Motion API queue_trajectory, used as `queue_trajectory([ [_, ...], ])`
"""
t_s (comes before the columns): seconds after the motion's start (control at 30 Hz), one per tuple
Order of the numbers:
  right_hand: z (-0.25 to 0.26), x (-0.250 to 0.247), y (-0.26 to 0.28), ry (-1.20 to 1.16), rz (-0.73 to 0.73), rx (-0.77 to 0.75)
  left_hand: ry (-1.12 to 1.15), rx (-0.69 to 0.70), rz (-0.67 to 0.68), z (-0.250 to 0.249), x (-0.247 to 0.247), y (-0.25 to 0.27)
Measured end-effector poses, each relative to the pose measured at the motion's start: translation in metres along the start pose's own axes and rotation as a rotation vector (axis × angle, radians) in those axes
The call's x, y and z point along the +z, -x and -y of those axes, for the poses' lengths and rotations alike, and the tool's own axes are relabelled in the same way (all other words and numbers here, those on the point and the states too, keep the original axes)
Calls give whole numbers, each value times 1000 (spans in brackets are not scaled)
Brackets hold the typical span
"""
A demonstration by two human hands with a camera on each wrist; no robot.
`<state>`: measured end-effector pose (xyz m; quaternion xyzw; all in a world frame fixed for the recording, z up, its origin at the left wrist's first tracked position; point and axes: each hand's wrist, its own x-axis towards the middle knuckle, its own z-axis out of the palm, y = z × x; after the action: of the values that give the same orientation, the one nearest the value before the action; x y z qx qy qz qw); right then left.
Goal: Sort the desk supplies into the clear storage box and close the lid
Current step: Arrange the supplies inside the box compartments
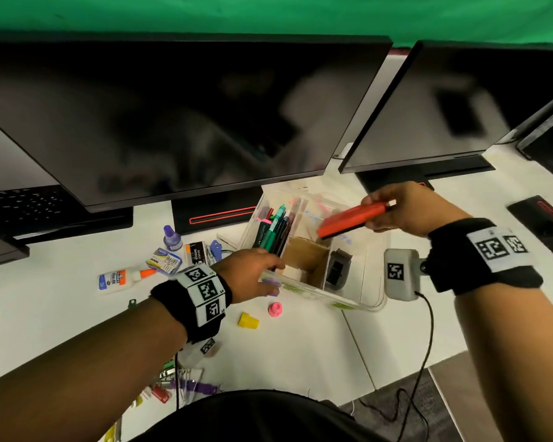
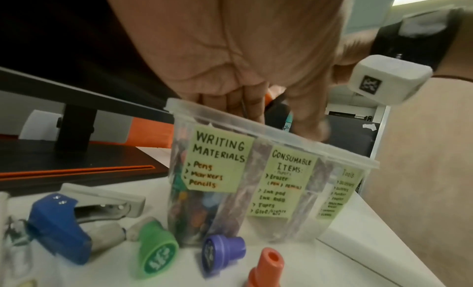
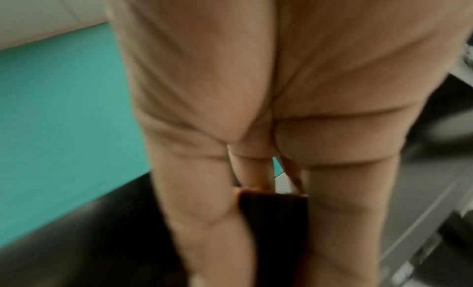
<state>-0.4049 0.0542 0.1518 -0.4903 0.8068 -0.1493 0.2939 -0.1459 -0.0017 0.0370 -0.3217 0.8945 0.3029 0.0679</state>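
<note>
The clear storage box stands mid-desk, split by cardboard dividers, with pens in its left compartment and a black tool in the right one. My left hand grips the box's near-left rim; in the left wrist view its fingers curl over the rim above the "Writing Materials" label. My right hand pinches one end of a flat red eraser with a black underside, tilted above the box's far right part. In the right wrist view the eraser's dark end sits between the fingers.
Left of the box lie a glue bottle, a purple ink bottle and a staple box. Yellow and pink stamps sit near the front. A blue stapler and a green stamp lie nearby. Monitors stand behind.
</note>
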Motion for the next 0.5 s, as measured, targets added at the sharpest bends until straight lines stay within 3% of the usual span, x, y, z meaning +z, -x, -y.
queue_trajectory([
  [0.17,-11,27,-33,380,-42,303,28,6,-57,0,3,-6],
  [0.3,-14,51,-53,481,-115,278,37,6,-67,1,3,-7],
  [0.5,-21,60,-70,566,26,325,58,3,-78,-2,2,-6],
])
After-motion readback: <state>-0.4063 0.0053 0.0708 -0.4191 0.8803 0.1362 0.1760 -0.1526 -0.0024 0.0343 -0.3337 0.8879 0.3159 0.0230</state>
